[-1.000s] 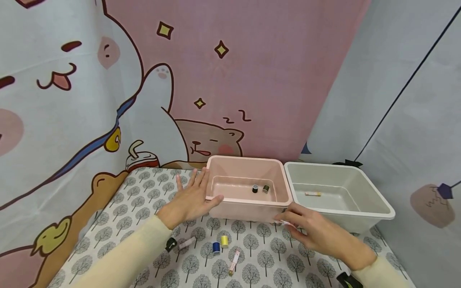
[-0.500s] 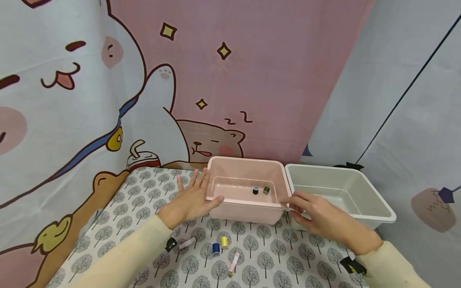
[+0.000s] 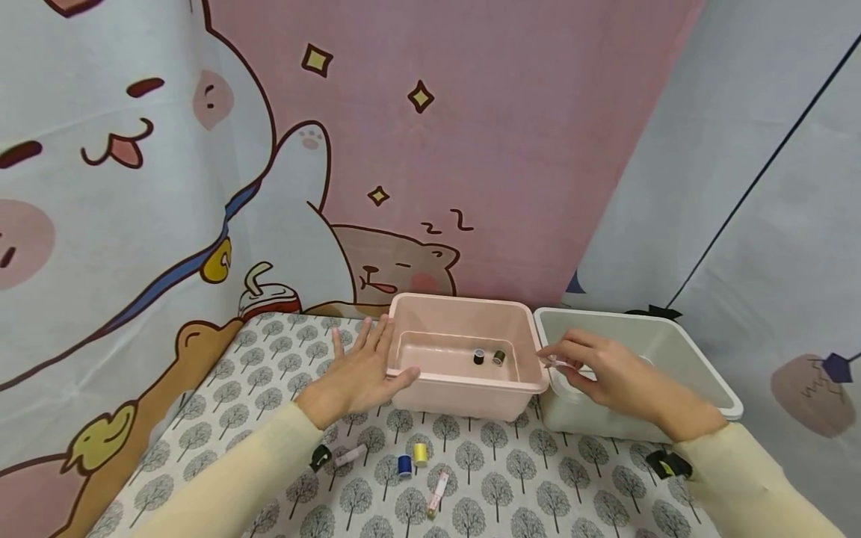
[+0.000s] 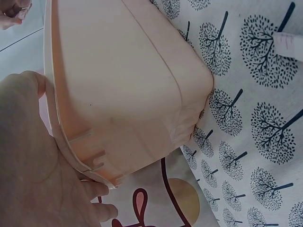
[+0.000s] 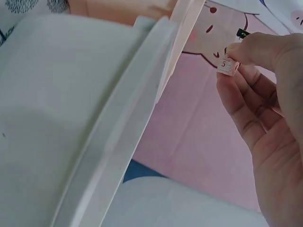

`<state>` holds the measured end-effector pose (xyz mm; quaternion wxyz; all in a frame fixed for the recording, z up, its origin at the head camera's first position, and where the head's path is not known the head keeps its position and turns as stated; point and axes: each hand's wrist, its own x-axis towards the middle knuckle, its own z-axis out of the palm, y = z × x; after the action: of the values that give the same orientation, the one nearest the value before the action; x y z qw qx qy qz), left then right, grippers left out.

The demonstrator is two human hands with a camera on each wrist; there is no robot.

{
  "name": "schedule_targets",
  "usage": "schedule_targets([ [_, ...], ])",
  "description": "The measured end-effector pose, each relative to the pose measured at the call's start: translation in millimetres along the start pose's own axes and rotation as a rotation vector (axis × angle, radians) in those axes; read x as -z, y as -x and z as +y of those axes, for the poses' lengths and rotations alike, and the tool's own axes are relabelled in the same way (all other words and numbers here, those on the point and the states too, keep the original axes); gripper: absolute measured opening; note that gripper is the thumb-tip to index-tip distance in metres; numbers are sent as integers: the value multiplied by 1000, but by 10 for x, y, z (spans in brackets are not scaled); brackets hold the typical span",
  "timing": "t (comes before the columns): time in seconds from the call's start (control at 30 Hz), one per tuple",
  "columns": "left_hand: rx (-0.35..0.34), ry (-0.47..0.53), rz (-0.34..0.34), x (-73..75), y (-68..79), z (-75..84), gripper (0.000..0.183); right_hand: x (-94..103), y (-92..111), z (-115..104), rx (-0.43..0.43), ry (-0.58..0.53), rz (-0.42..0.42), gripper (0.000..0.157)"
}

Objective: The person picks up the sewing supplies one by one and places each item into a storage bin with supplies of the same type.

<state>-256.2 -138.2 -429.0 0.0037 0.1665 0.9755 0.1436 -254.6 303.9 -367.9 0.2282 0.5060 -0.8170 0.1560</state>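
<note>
My left hand (image 3: 356, 373) rests with straight, spread fingers on the left end of the pink bin (image 3: 464, 383), thumb over its front rim. In the left wrist view the palm lies against the bin's rim (image 4: 56, 104). My right hand (image 3: 615, 377) pinches a small rolled tape measure (image 5: 228, 66) between thumb and fingers, its printed scale showing a 5. That hand is over the left part of the grey bin (image 3: 686, 336), near where the two bins meet. A black thread spool (image 3: 478, 356) and a green thread spool (image 3: 498, 358) lie inside the pink bin.
On the tree-print cloth in front are a blue thread spool (image 3: 404, 465), a yellow thread spool (image 3: 420, 454) and two pale strips, one pink-and-white (image 3: 438, 493), one pale pink (image 3: 351, 455). A cartoon curtain (image 3: 511, 149) hangs close behind the bins.
My right hand has risen with the tape measure from the pink bin's front right corner to over the grey bin, now covering the strip seen inside it. The left hand stays put.
</note>
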Motion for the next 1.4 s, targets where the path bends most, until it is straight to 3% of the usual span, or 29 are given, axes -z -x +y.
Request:
schedule_targets([
  [0.37, 8, -14, -6, 17, -16, -5, 119, 86, 52, 364, -60, 96, 4, 64],
  [0.57, 7, -26, 1, 10, -22, -3, 121, 138, 125, 552, -112, 140, -5, 54],
  [1.0, 15, -21, -5, -1, -2, 2, 123, 207, 208, 925, -183, 119, -52, 39],
  [1.4, 9, -31, -1, -30, -10, 5, 121, 241, 172, 1169, -393, 28, -188, 27],
])
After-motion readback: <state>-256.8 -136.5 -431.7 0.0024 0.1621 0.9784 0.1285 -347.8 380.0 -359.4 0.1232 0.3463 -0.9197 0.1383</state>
